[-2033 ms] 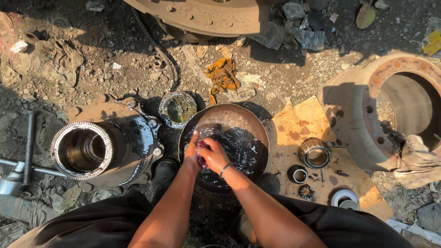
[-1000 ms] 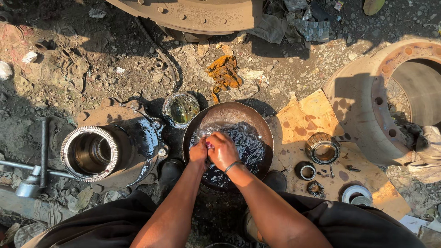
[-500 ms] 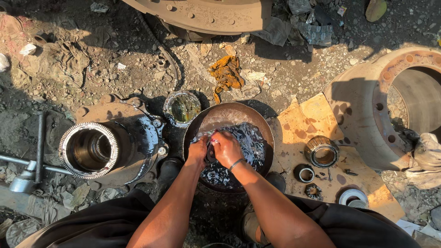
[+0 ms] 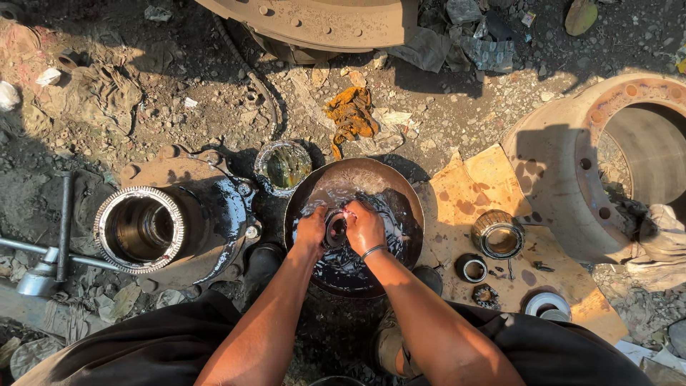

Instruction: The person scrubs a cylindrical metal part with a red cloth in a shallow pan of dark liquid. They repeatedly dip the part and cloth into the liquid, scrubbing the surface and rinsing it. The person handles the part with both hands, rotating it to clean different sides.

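Note:
A round metal basin (image 4: 397,187) of dark, greasy liquid sits on the ground in front of me. Both hands are over its middle. My left hand (image 4: 311,230) and my right hand (image 4: 365,225) hold a dark ring-shaped bearing part (image 4: 334,230) between them, just above the liquid. A metal bangle is on my right wrist. A wheel hub (image 4: 141,229) with a toothed rim lies to the left of the basin.
A small tin of yellowish grease (image 4: 283,166) stands behind the basin. Bearings (image 4: 497,234) and rings (image 4: 471,268) lie on cardboard (image 4: 486,186) at right. A big brake drum (image 4: 622,157) is far right, a wheel wrench (image 4: 50,254) far left, an orange rag (image 4: 350,118) behind.
My hands have kept working in the basin, and the ring part between them now shows more plainly above the liquid. The view has shifted slightly.

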